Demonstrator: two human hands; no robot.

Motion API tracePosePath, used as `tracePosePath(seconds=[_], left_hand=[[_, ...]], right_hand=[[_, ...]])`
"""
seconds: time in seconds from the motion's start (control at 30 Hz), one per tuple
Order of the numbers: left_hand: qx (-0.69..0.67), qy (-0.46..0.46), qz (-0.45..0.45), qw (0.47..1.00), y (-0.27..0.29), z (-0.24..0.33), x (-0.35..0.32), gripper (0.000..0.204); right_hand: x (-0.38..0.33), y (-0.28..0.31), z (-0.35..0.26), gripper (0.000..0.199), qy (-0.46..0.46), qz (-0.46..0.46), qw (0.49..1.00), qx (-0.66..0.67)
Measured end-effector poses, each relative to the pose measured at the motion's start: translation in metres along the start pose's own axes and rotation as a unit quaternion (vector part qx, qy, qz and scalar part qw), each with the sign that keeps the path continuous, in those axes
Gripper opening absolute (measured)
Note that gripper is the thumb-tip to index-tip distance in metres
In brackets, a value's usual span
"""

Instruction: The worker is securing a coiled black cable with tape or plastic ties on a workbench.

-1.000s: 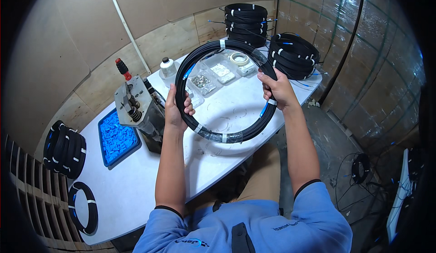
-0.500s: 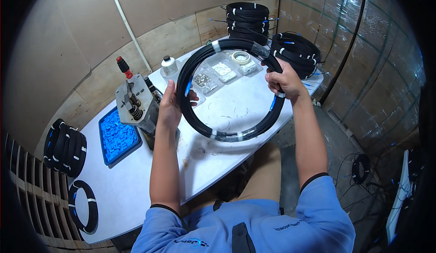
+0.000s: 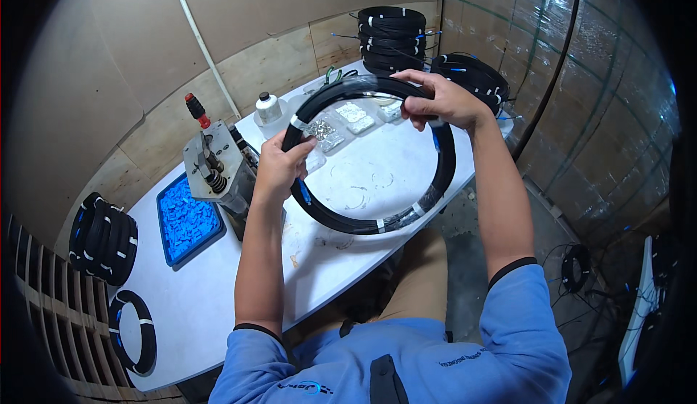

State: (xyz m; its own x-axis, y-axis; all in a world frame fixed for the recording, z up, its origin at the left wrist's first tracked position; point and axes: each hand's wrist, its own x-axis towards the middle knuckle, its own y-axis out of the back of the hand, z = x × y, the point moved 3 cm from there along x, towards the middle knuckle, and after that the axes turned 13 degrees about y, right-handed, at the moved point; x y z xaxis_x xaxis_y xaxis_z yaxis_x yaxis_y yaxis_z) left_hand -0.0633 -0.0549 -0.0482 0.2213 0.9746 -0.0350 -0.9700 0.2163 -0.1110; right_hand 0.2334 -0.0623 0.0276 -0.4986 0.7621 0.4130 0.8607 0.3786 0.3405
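Note:
A ring-shaped coil of black cable (image 3: 445, 164) is held up over the table, bound with white tape bands and clear wrap. Blue connectors (image 3: 304, 192) show at its inner left and inner right. My left hand (image 3: 279, 166) grips the left side, its thumb across the front just below a white band. At the upper right, my right hand (image 3: 451, 104) is curled over the ring, thumb inside and fingers along the top. Behind the coil, partly seen through it, stand clear trays with small metal parts (image 3: 324, 135) and white packets (image 3: 355, 116).
On the white table (image 3: 178, 309) are a blue tray of small blue pieces (image 3: 187, 215), a bench press (image 3: 218, 161), a white bottle (image 3: 267, 105) and another coil (image 3: 147, 331). Stacked coils (image 3: 392, 37) stand at the back; more coils (image 3: 102, 238) sit at the left edge.
The coil has turned counterclockwise, its top white band moving down to the left. My right hand has shifted up along the ring; my left thumb now closes over its left side.

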Motion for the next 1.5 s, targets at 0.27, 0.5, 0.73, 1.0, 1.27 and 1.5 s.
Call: tracePosePath(seconds=[0.27,0.5,0.73,1.0,1.27,1.5], left_hand=[[-0.145,0.049,0.027,0.988,0.019,-0.016,0.018,0.024],[-0.141,0.056,0.044,0.987,0.019,-0.023,0.017,0.022],[-0.144,0.042,0.047,0.988,0.015,-0.02,0.013,0.022],[-0.162,0.069,0.029,0.984,0.02,-0.032,0.016,0.022],[-0.151,0.071,0.041,0.985,0.01,-0.03,0.007,0.023],[-0.131,0.06,0.045,0.989,0.008,-0.031,0.005,0.022]], right_hand=[[-0.047,-0.015,0.078,0.053,0.007,0.199,0.943,0.266],[-0.044,-0.042,0.079,0.023,-0.009,0.358,0.901,0.245],[-0.043,-0.038,0.082,0.019,-0.029,0.363,0.907,0.212],[-0.045,-0.038,0.07,0.02,-0.048,0.367,0.916,0.155],[-0.048,-0.032,0.07,0.025,-0.08,0.341,0.928,0.129],[-0.048,-0.026,0.079,0.025,-0.083,0.326,0.936,0.105]])
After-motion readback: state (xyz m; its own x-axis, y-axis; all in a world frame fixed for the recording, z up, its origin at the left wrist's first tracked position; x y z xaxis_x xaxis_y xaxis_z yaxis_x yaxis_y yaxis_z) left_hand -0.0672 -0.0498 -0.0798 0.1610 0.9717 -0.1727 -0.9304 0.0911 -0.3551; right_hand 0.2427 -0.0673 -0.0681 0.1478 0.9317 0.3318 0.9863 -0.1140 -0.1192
